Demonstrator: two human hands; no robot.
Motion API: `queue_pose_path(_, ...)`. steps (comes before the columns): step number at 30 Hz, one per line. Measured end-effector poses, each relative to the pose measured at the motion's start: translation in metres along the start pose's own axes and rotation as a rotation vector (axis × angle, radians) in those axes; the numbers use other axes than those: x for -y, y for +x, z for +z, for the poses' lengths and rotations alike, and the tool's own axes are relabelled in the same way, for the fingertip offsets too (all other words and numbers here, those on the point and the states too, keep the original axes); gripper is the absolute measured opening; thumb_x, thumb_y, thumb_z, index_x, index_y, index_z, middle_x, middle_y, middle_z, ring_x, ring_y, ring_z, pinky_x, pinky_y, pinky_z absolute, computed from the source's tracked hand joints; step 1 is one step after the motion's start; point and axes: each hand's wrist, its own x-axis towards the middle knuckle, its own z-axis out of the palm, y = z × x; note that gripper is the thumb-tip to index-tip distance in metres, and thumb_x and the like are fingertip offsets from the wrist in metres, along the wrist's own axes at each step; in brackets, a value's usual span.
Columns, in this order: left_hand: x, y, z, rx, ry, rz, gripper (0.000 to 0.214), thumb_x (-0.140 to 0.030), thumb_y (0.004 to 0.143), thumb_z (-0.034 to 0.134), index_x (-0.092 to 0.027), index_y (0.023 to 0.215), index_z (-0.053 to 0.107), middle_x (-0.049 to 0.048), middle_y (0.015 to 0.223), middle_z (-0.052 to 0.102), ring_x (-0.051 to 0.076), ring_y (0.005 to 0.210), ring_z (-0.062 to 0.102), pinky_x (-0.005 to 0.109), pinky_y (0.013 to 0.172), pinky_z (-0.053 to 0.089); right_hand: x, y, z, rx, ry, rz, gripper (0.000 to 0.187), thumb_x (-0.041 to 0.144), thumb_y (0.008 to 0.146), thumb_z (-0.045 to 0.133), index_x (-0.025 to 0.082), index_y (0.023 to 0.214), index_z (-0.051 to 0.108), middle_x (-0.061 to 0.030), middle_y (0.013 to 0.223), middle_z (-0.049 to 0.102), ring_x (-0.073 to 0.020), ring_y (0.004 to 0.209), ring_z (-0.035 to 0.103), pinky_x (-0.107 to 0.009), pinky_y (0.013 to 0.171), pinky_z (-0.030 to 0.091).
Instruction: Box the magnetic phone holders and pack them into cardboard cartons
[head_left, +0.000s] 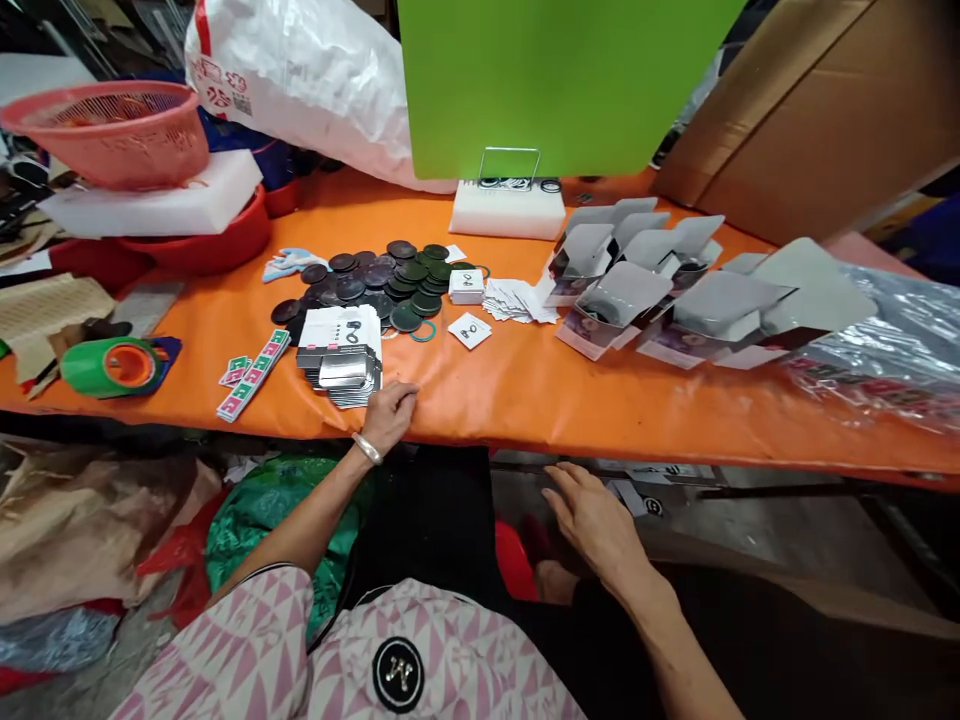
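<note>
My left hand [391, 414], with a silver bangle at the wrist, rests on the front edge of the orange-covered table with its fingers curled in and nothing seen in them. Just beside it is a stack of flat white-and-black packets [341, 350] with shiny strips. Below the table edge, over my lap, my right hand [596, 520] is held with fingers stretched out, touching nothing. Behind the stack lies a heap of dark round discs [375, 280]. Small white printed cards [470, 331] lie to the right of it, some loose, some in a pile [466, 287].
Opened small boxes [615, 295] with raised flaps stand at the right, before plastic wrapping [892, 350]. A green tape roll [112, 367] and a label strip [255, 375] lie left. At the back are a white foam block [510, 210], a green board [562, 90] and a pink basket [150, 140].
</note>
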Motion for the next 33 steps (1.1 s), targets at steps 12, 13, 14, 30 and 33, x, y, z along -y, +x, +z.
queue_pose_path(12, 0.008, 0.000, 0.029, -0.006, 0.034, 0.232, 0.014, -0.025, 0.085, 0.059, -0.018, 0.085, 0.071, 0.0069, 0.090, 0.066, 0.021, 0.087, 0.059, 0.038, 0.081, 0.050, -0.017, 0.164, -0.110, -0.390, -0.110, 0.271, 0.044, 0.023, 0.092, 0.047, 0.013, 0.134, 0.053, -0.0178, 0.143, 0.046, -0.0312, 0.122, 0.051, -0.041, 0.091, 0.050)
queue_pose_path(13, 0.008, 0.001, 0.029, -0.003, 0.018, 0.232, 0.013, -0.024, 0.085, 0.059, -0.018, 0.086, 0.071, 0.0064, 0.089, 0.066, 0.021, 0.086, 0.059, 0.037, 0.081, 0.050, -0.022, 0.176, -0.113, -0.363, -0.148, 0.324, 0.040, 0.023, 0.092, 0.048, 0.012, 0.129, 0.055, -0.0179, 0.139, 0.049, -0.0305, 0.117, 0.054, -0.038, 0.085, 0.049)
queue_pose_path(14, 0.008, 0.001, 0.030, -0.003, 0.010, 0.228, 0.013, -0.024, 0.085, 0.059, -0.018, 0.086, 0.070, 0.0059, 0.089, 0.065, 0.021, 0.087, 0.059, 0.037, 0.081, 0.050, -0.027, 0.185, -0.113, -0.332, -0.184, 0.359, 0.036, 0.023, 0.092, 0.048, 0.012, 0.125, 0.056, -0.0176, 0.134, 0.052, -0.0294, 0.111, 0.056, -0.035, 0.079, 0.048)
queue_pose_path(30, 0.005, 0.006, 0.032, -0.001, 0.083, 0.126, 0.017, -0.020, 0.081, 0.055, -0.018, 0.077, 0.071, 0.0069, 0.082, 0.066, 0.021, 0.082, 0.061, 0.037, 0.079, 0.052, -0.082, 0.185, -0.079, -0.453, -0.182, 0.076, 0.028, 0.010, 0.097, 0.035, 0.012, 0.090, 0.062, -0.0115, 0.094, 0.055, -0.0138, 0.071, 0.044, -0.026, 0.058, 0.025)
queue_pose_path(33, -0.013, 0.020, 0.031, 0.095, 0.099, 0.090, 0.015, -0.021, 0.079, 0.056, -0.018, 0.075, 0.071, 0.0064, 0.079, 0.065, 0.020, 0.077, 0.061, 0.036, 0.077, 0.052, -0.081, 0.179, -0.085, -0.446, -0.174, -0.070, 0.027, 0.004, 0.093, 0.038, 0.013, 0.085, 0.062, -0.0100, 0.088, 0.055, -0.0153, 0.074, 0.044, -0.027, 0.062, 0.028)
